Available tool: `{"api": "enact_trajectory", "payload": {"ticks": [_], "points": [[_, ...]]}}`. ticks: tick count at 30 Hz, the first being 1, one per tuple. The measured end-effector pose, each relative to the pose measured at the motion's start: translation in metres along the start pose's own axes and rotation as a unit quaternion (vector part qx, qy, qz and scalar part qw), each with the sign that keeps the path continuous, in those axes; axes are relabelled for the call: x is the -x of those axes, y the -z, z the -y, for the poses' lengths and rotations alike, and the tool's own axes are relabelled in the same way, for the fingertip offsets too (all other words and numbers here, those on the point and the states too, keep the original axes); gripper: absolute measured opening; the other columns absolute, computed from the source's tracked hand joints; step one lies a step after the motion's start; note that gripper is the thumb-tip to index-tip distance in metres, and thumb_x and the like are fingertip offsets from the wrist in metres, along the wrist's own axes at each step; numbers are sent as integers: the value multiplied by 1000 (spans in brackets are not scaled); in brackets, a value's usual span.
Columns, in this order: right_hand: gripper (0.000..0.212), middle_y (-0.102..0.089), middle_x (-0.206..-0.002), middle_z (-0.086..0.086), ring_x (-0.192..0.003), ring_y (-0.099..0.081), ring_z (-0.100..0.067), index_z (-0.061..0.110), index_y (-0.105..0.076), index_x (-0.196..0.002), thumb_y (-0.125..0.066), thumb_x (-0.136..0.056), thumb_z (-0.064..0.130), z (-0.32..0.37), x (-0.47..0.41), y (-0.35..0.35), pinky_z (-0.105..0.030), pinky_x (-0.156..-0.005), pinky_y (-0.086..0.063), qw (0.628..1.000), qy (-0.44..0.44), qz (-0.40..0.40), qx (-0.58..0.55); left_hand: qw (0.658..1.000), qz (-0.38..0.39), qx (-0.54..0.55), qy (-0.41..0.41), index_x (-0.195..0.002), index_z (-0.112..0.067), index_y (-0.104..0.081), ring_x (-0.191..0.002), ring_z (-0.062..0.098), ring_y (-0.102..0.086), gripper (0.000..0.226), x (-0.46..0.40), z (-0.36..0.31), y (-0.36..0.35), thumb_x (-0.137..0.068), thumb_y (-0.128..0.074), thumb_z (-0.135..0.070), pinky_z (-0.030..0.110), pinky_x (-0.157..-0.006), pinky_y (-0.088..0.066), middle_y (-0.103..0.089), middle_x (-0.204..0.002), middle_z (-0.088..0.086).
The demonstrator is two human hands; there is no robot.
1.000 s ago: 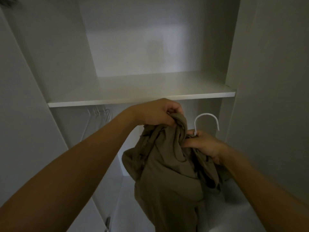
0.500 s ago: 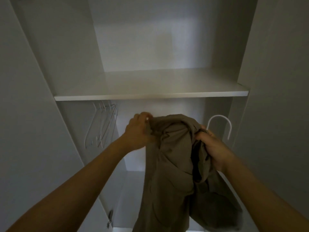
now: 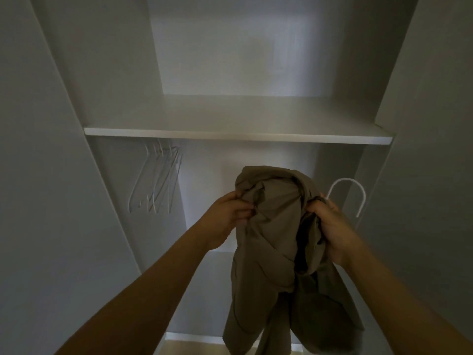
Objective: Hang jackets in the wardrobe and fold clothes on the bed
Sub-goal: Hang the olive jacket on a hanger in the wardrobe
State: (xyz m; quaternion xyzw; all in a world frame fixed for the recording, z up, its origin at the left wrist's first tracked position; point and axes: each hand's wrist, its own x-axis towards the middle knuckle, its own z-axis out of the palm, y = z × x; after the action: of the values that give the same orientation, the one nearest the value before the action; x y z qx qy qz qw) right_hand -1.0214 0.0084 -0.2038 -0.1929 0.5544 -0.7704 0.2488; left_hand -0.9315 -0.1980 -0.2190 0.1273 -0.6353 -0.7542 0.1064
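The jacket runs off the bottom edge, its hem out of sight. Bunched cloth and the right hand hide all of the hanger but its hook. The spare hangers blur together; the rail holding them is hidden behind the shelf.

olive-brown jacket, white hanger, white wardrobe

Bunched olive-brown jacket hangs limp, white hanger hook upright beside it

jacket below shelf, right of hangers
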Motion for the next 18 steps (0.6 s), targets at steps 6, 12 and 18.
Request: {"api": "enact_trajectory", "payload": {"ticks": [6,12,18], "points": [[13,-71,-91,-12,-82,-69,-23,8,-64,-99,-55,-89,9,-9,1,7,-29,-64,-56,1000,10,-8,13,991,-21,133,2,-107,-6,-61,-102,29,-63,22,4,-4,-13,-99,-42,-13,37,-97,-49,-65,-114,19],[14,-70,-91,-13,-82,-68,-23,15,-68,-90,-57,-89,7,-16,7,4,-28,-68,-56,998,37,-15,52,969,-57,236,32,-91,-8,-66,-84,26,-66,44,3,-27,-28,-96,-42,-44,35,-72,-55,-69,-95,15],[10,-63,-85,-18,-80,-63,-26,-2,-61,-93,-60,-87,6,-26,12,3,-27,-69,-55,993,42,-20,110,979,-109,122,124,-83,-8,-68,-69,24,-64,30,-11,-43,-39,-90,-60,-36,31,-59,-52,-69,-78,13]]}}
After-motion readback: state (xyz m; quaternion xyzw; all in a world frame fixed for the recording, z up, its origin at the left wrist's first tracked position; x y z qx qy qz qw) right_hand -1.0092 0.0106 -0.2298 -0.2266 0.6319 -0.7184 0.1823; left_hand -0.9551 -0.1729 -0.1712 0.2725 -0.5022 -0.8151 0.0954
